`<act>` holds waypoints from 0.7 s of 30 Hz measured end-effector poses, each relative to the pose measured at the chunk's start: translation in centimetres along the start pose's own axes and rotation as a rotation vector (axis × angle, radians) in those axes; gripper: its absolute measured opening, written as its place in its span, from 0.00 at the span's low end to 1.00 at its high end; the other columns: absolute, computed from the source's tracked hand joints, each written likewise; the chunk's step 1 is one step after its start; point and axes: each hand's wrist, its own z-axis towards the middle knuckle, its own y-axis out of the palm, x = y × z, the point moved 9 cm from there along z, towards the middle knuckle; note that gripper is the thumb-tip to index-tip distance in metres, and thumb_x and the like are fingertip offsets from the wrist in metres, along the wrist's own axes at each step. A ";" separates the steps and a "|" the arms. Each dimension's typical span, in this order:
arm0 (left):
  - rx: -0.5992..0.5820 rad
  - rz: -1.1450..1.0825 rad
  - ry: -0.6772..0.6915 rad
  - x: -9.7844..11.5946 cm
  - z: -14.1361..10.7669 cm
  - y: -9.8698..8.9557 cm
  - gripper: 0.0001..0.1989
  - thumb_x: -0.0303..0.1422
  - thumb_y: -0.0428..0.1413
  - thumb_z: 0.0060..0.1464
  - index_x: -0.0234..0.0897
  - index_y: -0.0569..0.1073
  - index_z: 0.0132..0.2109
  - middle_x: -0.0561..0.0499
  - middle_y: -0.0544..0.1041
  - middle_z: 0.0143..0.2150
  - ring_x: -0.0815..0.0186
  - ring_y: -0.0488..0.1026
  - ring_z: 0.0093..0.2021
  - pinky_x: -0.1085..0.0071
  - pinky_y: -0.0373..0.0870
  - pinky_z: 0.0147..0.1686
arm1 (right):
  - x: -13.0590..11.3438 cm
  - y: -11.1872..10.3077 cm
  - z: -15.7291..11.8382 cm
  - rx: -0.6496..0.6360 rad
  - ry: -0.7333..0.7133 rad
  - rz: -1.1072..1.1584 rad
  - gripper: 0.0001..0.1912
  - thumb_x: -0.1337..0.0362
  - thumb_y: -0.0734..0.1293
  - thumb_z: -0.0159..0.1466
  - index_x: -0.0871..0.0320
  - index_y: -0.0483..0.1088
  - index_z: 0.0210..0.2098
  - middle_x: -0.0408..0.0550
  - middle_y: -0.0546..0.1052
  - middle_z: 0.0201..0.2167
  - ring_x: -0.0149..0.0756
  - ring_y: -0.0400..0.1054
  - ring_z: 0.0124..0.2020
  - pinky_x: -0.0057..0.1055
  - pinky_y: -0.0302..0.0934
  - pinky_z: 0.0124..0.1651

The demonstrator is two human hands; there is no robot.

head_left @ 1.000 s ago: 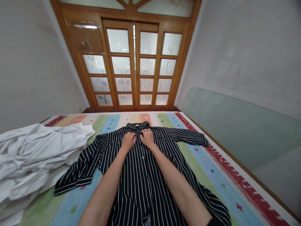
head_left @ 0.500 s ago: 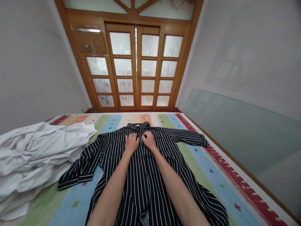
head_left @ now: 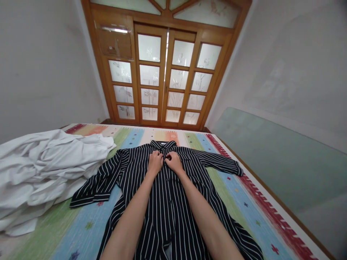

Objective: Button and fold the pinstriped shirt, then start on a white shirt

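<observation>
A black shirt with white stripes (head_left: 162, 206) lies face up, its collar at the far end and its sleeves spread to both sides. On the front placket, a little below the collar, my left hand (head_left: 155, 161) pinches the fabric with bent fingers. Close beside it on the right, my right hand (head_left: 173, 161) has its thumb and fingers pressed together on the other side of the placket. The two hands almost touch. Whatever small part of the placket lies between the fingertips is too small to make out.
Beneath the shirt is a colourful striped cover (head_left: 233, 195). A heap of white cloth (head_left: 51, 162) lies at the left, near the shirt's sleeve. A pale green board (head_left: 276, 148) stands along the right wall. Wooden doors with glass panes (head_left: 162, 76) are at the back.
The view has tilted and shifted slightly. My hands have come closer together at the placket, and the small gap seen between its edges has narrowed.
</observation>
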 end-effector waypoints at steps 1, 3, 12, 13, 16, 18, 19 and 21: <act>-0.002 -0.012 -0.001 0.0 0.0 0.1 0.11 0.27 0.49 0.60 0.38 0.76 0.39 0.43 0.72 0.42 0.54 0.67 0.47 0.58 0.65 0.48 | -0.2 0.2 0.0 -0.012 -0.015 -0.062 0.05 0.72 0.64 0.54 0.57 0.70 0.27 0.47 0.74 0.31 0.39 0.65 0.38 0.33 0.60 0.45; -0.004 -0.043 -0.005 -0.2 0.1 0.3 0.11 0.26 0.49 0.59 0.37 0.76 0.39 0.43 0.72 0.40 0.56 0.68 0.46 0.60 0.66 0.47 | -0.7 0.4 0.0 -0.042 -0.051 -0.170 0.07 0.72 0.63 0.56 0.57 0.72 0.29 0.49 0.74 0.33 0.41 0.64 0.40 0.35 0.60 0.47; -0.005 -0.220 -0.050 -1.9 0.8 0.6 0.07 0.25 0.52 0.58 0.37 0.75 0.37 0.48 0.73 0.35 0.61 0.72 0.40 0.66 0.68 0.44 | -1.9 -1.5 1.9 -0.083 -0.062 -0.208 0.08 0.72 0.62 0.58 0.57 0.71 0.26 0.48 0.75 0.30 0.39 0.64 0.39 0.33 0.58 0.45; -0.005 -0.233 -0.058 -2.0 0.8 0.6 0.07 0.25 0.52 0.57 0.37 0.75 0.36 0.48 0.73 0.34 0.62 0.72 0.39 0.66 0.68 0.43 | -2.1 -1.3 2.0 -0.115 -0.049 -0.214 0.08 0.72 0.63 0.58 0.57 0.71 0.25 0.47 0.75 0.29 0.39 0.64 0.38 0.33 0.57 0.45; -0.006 -0.257 -0.080 -2.4 0.8 0.8 0.07 0.24 0.52 0.57 0.36 0.74 0.35 0.48 0.74 0.34 0.61 0.72 0.39 0.66 0.68 0.43 | -2.4 -0.4 2.0 -0.199 0.021 -0.273 0.05 0.69 0.65 0.57 0.57 0.71 0.25 0.46 0.76 0.30 0.39 0.65 0.39 0.31 0.56 0.44; -0.008 -0.263 -0.091 -2.5 0.9 0.9 0.07 0.24 0.52 0.56 0.35 0.74 0.35 0.47 0.74 0.33 0.61 0.72 0.39 0.66 0.68 0.43 | -2.3 0.2 1.8 -0.235 0.072 -0.328 0.04 0.66 0.66 0.57 0.58 0.73 0.30 0.47 0.77 0.33 0.39 0.66 0.40 0.30 0.57 0.43; -0.009 -0.264 -0.096 -2.6 0.9 1.0 0.06 0.23 0.52 0.56 0.35 0.74 0.35 0.47 0.74 0.33 0.61 0.72 0.39 0.66 0.68 0.43 | -2.3 0.5 1.7 -0.247 0.090 -0.358 0.06 0.65 0.66 0.57 0.58 0.73 0.33 0.49 0.77 0.35 0.39 0.66 0.41 0.30 0.57 0.43; -0.010 -0.264 -0.106 -2.7 0.9 1.0 0.06 0.23 0.52 0.55 0.35 0.73 0.34 0.48 0.74 0.33 0.61 0.72 0.39 0.66 0.68 0.43 | -2.0 1.0 1.7 -0.251 0.119 -0.414 0.09 0.64 0.66 0.57 0.60 0.74 0.37 0.53 0.77 0.39 0.41 0.67 0.43 0.31 0.58 0.42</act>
